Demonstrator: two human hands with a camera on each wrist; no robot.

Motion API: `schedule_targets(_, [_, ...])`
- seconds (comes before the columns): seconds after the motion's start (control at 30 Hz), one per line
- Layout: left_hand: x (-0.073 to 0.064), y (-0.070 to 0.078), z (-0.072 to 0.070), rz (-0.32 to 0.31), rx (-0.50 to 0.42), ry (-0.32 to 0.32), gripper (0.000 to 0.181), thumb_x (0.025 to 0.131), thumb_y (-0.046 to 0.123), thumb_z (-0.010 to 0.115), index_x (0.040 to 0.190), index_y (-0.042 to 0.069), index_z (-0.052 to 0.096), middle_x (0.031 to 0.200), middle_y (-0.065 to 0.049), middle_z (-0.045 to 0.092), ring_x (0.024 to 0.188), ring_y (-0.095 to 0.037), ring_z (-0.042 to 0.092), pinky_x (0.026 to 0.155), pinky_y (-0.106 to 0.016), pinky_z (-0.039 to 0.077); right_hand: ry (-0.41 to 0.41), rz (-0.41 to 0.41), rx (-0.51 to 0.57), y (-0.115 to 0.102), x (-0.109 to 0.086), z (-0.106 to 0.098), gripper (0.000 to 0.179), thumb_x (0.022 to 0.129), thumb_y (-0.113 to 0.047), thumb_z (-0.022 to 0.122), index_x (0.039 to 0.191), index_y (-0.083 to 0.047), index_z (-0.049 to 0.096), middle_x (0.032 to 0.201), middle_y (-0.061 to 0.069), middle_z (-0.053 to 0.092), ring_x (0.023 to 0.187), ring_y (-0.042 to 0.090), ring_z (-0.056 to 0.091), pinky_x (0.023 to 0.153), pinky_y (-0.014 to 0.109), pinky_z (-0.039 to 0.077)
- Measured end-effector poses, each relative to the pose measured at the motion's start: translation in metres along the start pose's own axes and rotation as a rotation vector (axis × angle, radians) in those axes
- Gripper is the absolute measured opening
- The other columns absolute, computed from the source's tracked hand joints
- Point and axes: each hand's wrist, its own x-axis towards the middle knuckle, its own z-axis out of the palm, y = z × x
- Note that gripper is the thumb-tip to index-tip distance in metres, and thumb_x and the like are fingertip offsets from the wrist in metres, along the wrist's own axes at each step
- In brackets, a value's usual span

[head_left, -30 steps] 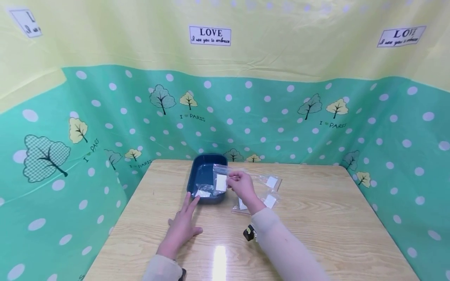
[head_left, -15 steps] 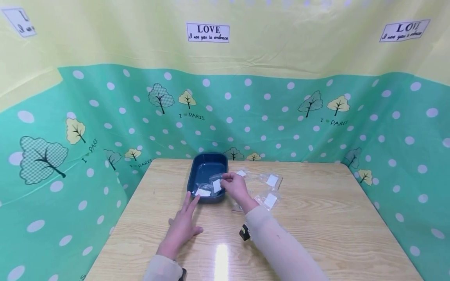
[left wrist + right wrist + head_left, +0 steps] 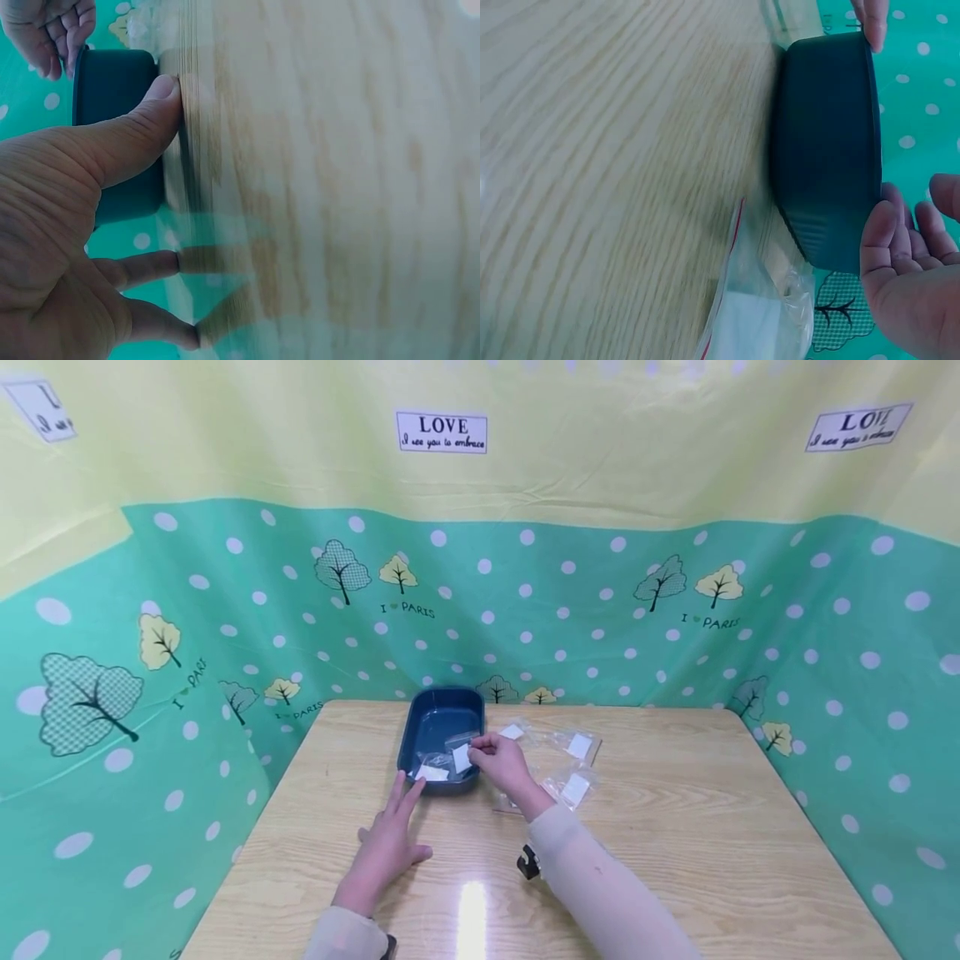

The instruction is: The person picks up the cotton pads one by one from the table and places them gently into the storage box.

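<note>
A dark blue tray [image 3: 438, 720] stands on the wooden table, with two clear plastic zip bags inside that bear white labels. My left hand [image 3: 386, 852] has its fingers spread, fingertips at the tray's near left corner. My right hand [image 3: 506, 768] is at the tray's right rim, its fingertips overlapping the label of the right-hand bag [image 3: 461, 758] in the head view. In the right wrist view, the thumb and loosely bent fingers [image 3: 877, 232] stand apart with no bag visible between them. The other bag [image 3: 432, 768] lies at the tray's near end.
Several more labelled clear bags, one of them a zip bag [image 3: 576, 789], lie on the table right of the tray, partly behind my right hand. A polka-dot curtain [image 3: 562, 610] hangs along the table's back and sides.
My right hand has lowered the clear bag into the tray beside the other bag and moved slightly left. It has barely shifted over the last half second. My left hand has stayed in place.
</note>
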Motion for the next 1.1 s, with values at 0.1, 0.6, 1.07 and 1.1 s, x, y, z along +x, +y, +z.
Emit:
schedule_targets(0.1, [0.000, -0.001, -0.001, 0.000, 0.000, -0.001, 0.123, 0.078, 0.024, 0.096, 0.173, 0.033, 0.018, 0.183, -0.008, -0.008, 0.141, -0.066, 0.046, 0.100, -0.099, 0.017, -0.010, -0.036, -0.048, 0.000, -0.004, -0.004, 0.025, 0.102, -0.019, 0.071, 0.121, -0.003, 0.074, 0.116, 0.011, 0.077, 0.108, 0.022, 0.071, 0.096, 0.037, 0.065])
schedule_targets(0.6, [0.001, -0.002, 0.000, 0.017, 0.019, 0.015, 0.124, 0.076, 0.025, 0.097, 0.173, 0.032, 0.019, 0.183, -0.008, -0.005, 0.137, -0.066, 0.051, 0.099, -0.100, 0.021, -0.189, -0.047, -0.896, 0.021, -0.038, -0.044, 0.049, 0.090, -0.034, 0.084, 0.129, -0.007, 0.073, 0.116, 0.012, 0.079, 0.103, 0.032, 0.075, 0.091, 0.049, 0.064])
schedule_targets(1.07, [0.000, -0.002, -0.001, 0.026, -0.005, 0.010, 0.120, 0.079, 0.024, 0.095, 0.173, 0.031, 0.020, 0.183, -0.010, -0.002, 0.140, -0.067, 0.047, 0.100, -0.100, 0.019, -0.208, -0.112, -1.137, 0.035, -0.042, -0.045, 0.021, 0.082, -0.018, 0.090, 0.084, -0.007, 0.072, 0.082, 0.006, 0.067, 0.067, 0.022, 0.061, 0.066, 0.041, 0.063])
schedule_targets(1.1, [0.000, -0.001, -0.002, 0.023, -0.008, 0.008, 0.121, 0.079, 0.024, 0.095, 0.173, 0.031, 0.019, 0.183, -0.010, -0.003, 0.141, -0.067, 0.046, 0.100, -0.100, 0.019, -0.224, -0.109, -1.122, 0.035, -0.041, -0.047, 0.021, 0.081, -0.018, 0.090, 0.083, -0.008, 0.072, 0.081, 0.006, 0.068, 0.067, 0.021, 0.061, 0.068, 0.040, 0.062])
